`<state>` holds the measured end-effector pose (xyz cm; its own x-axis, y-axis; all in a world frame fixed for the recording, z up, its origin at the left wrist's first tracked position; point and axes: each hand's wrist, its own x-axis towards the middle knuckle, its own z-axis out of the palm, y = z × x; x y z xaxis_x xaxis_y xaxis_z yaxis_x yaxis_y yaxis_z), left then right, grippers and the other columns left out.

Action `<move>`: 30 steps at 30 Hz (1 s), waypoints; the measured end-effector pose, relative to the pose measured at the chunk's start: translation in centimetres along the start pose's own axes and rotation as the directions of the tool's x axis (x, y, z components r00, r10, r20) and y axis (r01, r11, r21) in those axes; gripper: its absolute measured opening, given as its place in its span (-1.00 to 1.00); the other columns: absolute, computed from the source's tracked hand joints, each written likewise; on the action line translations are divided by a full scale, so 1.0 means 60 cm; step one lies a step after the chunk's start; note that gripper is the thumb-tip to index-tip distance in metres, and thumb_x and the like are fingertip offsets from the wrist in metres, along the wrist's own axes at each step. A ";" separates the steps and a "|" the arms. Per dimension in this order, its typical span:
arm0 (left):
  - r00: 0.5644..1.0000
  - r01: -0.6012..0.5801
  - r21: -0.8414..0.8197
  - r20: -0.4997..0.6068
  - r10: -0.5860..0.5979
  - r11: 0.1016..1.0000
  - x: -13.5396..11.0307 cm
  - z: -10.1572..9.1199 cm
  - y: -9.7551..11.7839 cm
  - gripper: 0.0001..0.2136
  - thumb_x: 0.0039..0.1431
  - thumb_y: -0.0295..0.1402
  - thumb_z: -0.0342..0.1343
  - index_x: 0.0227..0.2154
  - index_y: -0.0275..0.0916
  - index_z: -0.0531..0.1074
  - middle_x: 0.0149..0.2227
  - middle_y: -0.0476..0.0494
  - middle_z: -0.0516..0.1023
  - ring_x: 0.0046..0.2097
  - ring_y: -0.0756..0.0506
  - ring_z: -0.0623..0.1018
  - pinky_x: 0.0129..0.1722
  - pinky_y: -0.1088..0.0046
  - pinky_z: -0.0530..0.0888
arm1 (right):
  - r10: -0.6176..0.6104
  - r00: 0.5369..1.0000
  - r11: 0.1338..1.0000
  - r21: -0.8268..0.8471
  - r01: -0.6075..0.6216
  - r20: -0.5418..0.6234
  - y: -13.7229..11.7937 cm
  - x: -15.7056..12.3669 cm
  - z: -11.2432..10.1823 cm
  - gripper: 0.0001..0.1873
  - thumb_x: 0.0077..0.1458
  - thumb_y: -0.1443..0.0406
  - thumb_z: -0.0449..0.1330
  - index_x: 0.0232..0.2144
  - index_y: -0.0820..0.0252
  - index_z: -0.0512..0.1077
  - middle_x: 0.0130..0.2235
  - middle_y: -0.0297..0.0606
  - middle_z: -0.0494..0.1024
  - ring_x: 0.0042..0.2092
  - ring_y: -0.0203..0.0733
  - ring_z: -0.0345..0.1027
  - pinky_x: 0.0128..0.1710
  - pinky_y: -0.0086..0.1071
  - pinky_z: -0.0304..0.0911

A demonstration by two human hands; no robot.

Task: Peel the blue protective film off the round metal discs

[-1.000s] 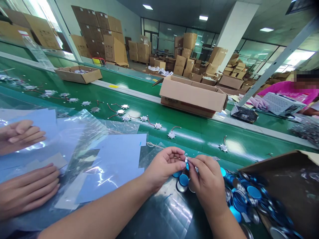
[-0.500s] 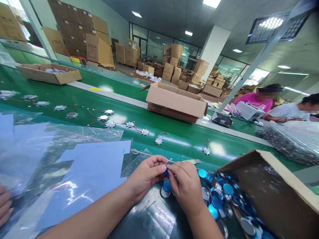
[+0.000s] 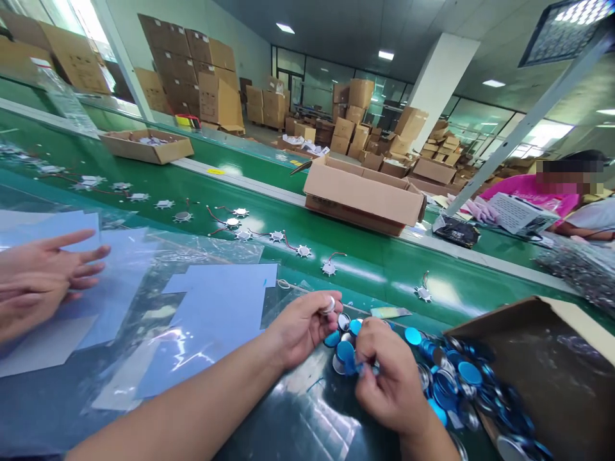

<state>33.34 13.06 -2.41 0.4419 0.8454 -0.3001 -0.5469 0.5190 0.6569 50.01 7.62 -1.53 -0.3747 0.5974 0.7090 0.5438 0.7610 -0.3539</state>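
Observation:
My left hand (image 3: 300,325) is closed on a small round silver disc (image 3: 329,304), pinched between thumb and fingers. Just right of it, my right hand (image 3: 387,374) is curled with its fingertips pinching a thin blue film piece (image 3: 361,368) over a blue-topped disc (image 3: 344,355). Both hands hover at the left end of a pile of blue and silver discs (image 3: 446,381) that spills from a tipped cardboard box (image 3: 542,365).
A co-worker's two hands (image 3: 43,275) lie on clear plastic and pale blue sheets (image 3: 211,307) at the left. Star-shaped metal parts with red wires (image 3: 269,237) line the green belt. Open cartons (image 3: 365,195) sit behind; other people sit at the far right.
My hands have parted: the left now holds the silver disc alone, the right has dropped toward the pile with a blue bit. The co-worker's hands are back in view at the left.

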 end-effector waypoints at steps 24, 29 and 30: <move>0.876 0.069 0.406 0.412 -0.250 0.911 -0.044 0.004 -0.027 -0.44 -0.21 -0.25 0.49 -0.05 -0.04 0.54 -0.19 -0.10 0.54 -0.25 -0.05 0.52 -0.32 0.52 0.50 | 0.489 0.777 0.833 -0.052 -0.551 -0.397 -0.081 -0.053 0.016 -0.59 0.09 0.33 0.15 0.02 0.11 0.37 -0.17 -0.28 0.44 -0.21 -0.39 0.33 -0.24 -0.52 0.29; 0.848 -0.160 0.651 0.475 -0.234 0.742 -0.029 -0.013 -0.042 -0.77 -0.11 -0.26 0.44 -0.38 -0.21 0.60 -0.41 -0.08 0.52 -0.38 0.00 0.45 -0.37 0.57 0.42 | 0.469 0.733 0.850 0.024 -0.527 -0.492 -0.122 -0.092 -0.030 -0.62 0.13 0.29 0.12 0.02 0.15 0.39 -0.28 -0.29 0.35 -0.29 -0.44 0.28 -0.26 -0.57 0.31; 0.867 -0.195 0.685 0.455 -0.203 0.702 -0.023 -0.015 -0.037 -0.78 -0.10 -0.26 0.43 -0.38 -0.21 0.61 -0.41 -0.10 0.54 -0.35 -0.03 0.48 -0.33 0.55 0.43 | 0.457 0.731 0.845 -0.009 -0.535 -0.507 -0.135 -0.110 -0.047 -0.62 0.13 0.28 0.12 0.02 0.13 0.40 -0.26 -0.28 0.35 -0.25 -0.43 0.29 -0.22 -0.56 0.31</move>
<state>33.27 10.85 -4.09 0.8175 0.5705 -0.0790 0.0174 0.1126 0.9935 50.19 -3.21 -1.65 0.3557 0.6559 0.6658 0.6665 0.3214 -0.6727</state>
